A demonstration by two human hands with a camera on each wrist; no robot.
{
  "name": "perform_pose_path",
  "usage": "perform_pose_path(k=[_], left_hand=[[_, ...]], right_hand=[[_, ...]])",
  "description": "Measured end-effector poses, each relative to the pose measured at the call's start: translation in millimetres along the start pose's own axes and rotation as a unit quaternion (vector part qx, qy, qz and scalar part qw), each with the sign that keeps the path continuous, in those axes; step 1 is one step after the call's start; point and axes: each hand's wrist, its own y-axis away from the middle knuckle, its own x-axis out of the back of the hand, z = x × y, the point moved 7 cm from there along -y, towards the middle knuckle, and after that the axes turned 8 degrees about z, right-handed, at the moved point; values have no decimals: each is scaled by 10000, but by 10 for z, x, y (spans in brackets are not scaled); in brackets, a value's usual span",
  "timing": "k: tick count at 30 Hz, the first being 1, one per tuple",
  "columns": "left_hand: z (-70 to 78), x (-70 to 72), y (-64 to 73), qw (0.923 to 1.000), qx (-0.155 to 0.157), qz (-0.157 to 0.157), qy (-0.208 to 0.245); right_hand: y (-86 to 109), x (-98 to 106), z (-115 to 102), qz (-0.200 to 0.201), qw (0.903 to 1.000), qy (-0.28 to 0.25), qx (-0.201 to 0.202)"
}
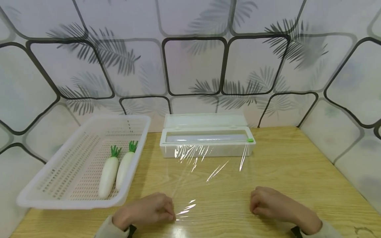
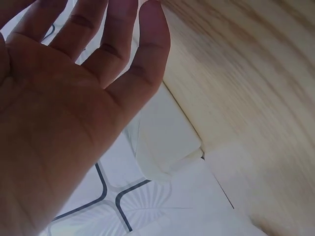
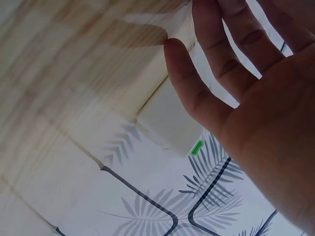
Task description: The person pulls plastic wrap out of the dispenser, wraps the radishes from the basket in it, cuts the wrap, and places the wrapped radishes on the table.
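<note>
Clear plastic wrap [image 1: 214, 180] stretches from a white wrap dispenser box [image 1: 205, 152] toward the front of the table. My left hand [image 1: 148, 208] pinches its near left corner, and my right hand [image 1: 275, 205] pinches the near right corner. In the head view both hands have curled fingers, held well apart. The box lid [image 1: 205, 121] stands raised at the back, and a roll [image 1: 206, 138] shows inside. A green slider [image 1: 250, 140] sits at the right end of the front edge. Each wrist view shows the palm and part of the box [image 2: 167, 135]; the pinching fingertips are cut off there.
On the left, a white perforated plastic basket [image 1: 74, 203] holds two white radishes [image 1: 108, 178] with short green tops. The wood-grain table [image 1: 297, 168] meets a patterned covering [image 1: 196, 66] at the back and sides.
</note>
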Motion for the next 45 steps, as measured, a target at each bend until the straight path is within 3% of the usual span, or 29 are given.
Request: perform_pose_path(k=[7,9,14,19,28,34,39,42,45], left_hand=[[-45,-31,-15,9983,536,-12,236],[-39,-47,-17,9984,535,-28,160],[-30,-70,-24,9991,335,-4,-260],[-47,-107,-16,9973,270,-120,-675],[-114,-124,46,9936,1017,-257,-429],[-167,-69,114,9859,1423,-144,-871],[-225,-46,182,9783,1847,-73,-933],[-228,-43,185,9783,1810,-118,-996],[-210,-44,168,9808,1616,-179,-1075]], right_hand=[[-10,-17,40,-250,9966,62,-778],[-7,-23,36,-239,9961,99,-839],[-9,-25,11,-82,9980,322,-533],[46,-35,80,-413,9936,297,-1005],[166,-2,226,-884,9807,-153,-1738],[314,53,362,-1014,9620,-147,-2530],[328,53,381,-1019,9628,-268,-2488],[357,17,454,-979,9681,-598,-2227],[483,-59,657,-909,9721,-928,-1953]])
